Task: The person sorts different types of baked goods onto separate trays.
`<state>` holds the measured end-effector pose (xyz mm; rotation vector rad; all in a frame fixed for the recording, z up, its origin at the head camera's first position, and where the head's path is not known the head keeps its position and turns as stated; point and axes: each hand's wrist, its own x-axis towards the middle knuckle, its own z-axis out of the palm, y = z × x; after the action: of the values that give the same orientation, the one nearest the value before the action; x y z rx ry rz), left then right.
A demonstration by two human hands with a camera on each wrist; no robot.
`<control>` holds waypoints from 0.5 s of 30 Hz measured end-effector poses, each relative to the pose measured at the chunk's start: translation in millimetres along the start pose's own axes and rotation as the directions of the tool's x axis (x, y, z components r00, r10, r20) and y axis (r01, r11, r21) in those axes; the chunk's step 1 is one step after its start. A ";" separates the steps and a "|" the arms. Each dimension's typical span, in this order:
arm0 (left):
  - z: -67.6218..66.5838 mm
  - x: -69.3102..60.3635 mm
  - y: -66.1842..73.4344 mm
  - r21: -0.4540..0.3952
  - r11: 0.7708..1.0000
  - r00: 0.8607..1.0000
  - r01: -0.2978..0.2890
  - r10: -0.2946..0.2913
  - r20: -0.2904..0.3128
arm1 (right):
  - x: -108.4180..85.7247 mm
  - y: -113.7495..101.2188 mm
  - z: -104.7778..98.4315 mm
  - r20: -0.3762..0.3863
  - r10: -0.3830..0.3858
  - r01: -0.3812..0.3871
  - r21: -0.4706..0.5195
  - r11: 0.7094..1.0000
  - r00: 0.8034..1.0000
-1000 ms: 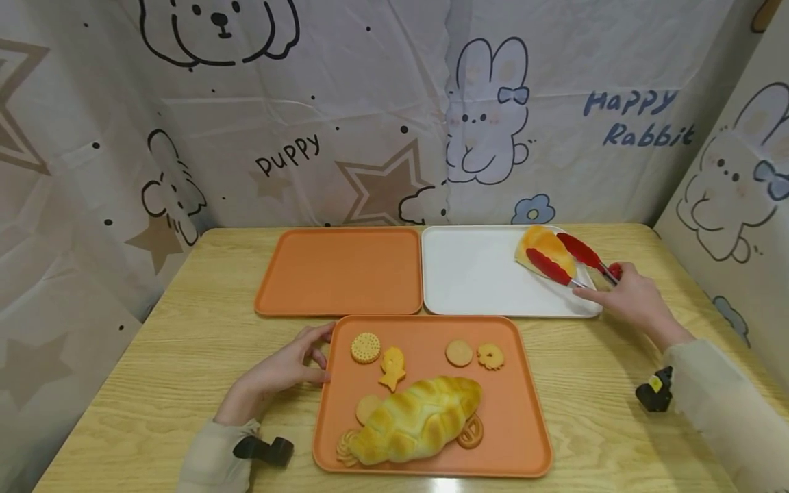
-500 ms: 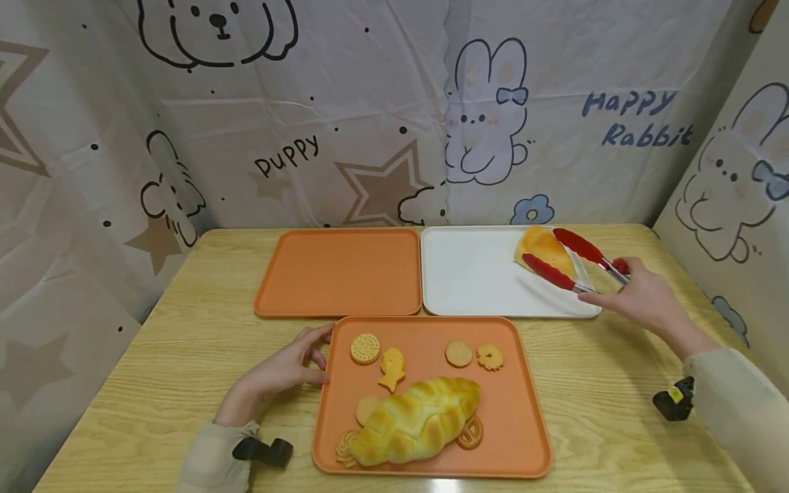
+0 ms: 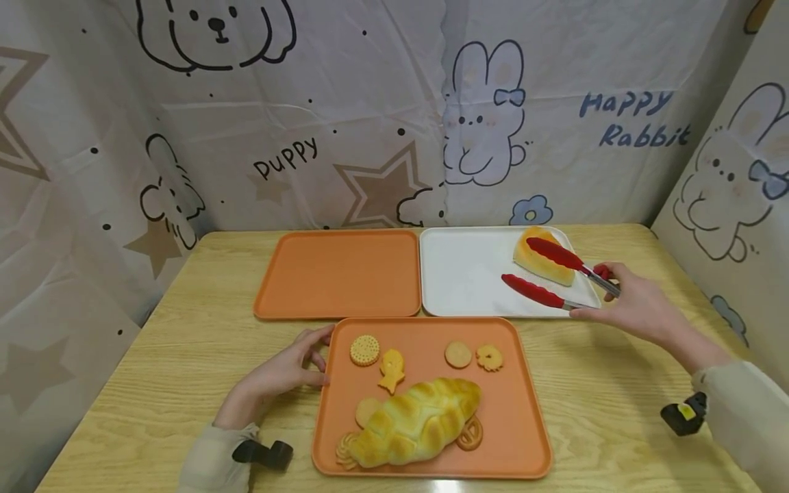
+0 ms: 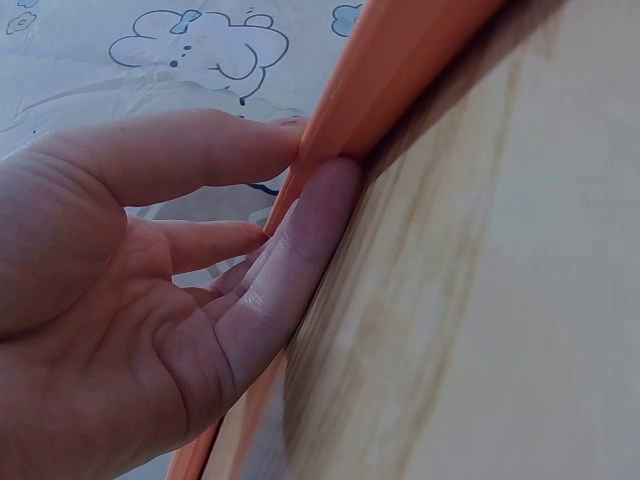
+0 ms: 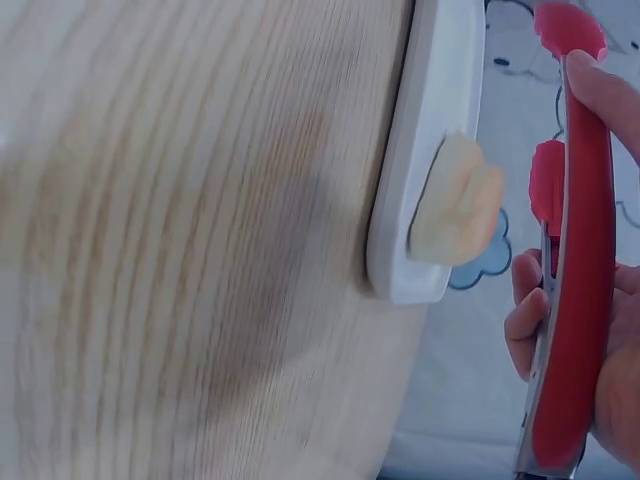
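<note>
My right hand (image 3: 641, 308) grips red-tipped kitchen tongs (image 3: 555, 253) above the white tray's right end; their tips are spread, with nothing between them. A golden piece of bread (image 3: 539, 263) lies on the white tray (image 3: 468, 274), partly covered by the upper tip in the head view. The right wrist view shows the tongs (image 5: 585, 270) raised clear of the bread (image 5: 460, 205). At the near orange tray's (image 3: 511, 438) left side, my left hand (image 3: 283, 366) holds the rim, with thumb on it and a finger (image 4: 325, 195) beneath the edge.
On the near tray lie a large braided bread (image 3: 419, 421), a fish-shaped cookie (image 3: 392, 370), a pretzel (image 3: 470, 433) and several round cookies. Another orange tray (image 3: 339, 274) stands behind, left of the white one. A printed cloth (image 3: 370, 103) hangs behind the wooden table (image 3: 185, 342).
The tongs, first flanking the bread, have come off it, drawn back to the right, then swung nearer with their tips apart. The bread stays on the white tray. My left hand has not moved.
</note>
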<state>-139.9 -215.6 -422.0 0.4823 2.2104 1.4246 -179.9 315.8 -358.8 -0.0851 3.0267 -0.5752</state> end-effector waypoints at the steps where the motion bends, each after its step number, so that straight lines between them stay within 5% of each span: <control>1: -0.1 -0.1 0.3 0.001 1.000 1.000 -0.001 0.001 -0.002 | -1.6 -1.8 0.1 -0.007 -0.012 0.012 -0.003 1.000 1.000; 15: -0.6 0.3 0.7 -0.005 1.000 1.000 0.007 -0.007 0.004 | -25.0 -22.7 8.6 -0.036 -0.223 0.223 0.008 0.975 0.974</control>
<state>-140.5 -215.6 -421.2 0.4746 2.2029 1.4239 -153.4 293.2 -357.2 -0.4235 3.0681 -0.6159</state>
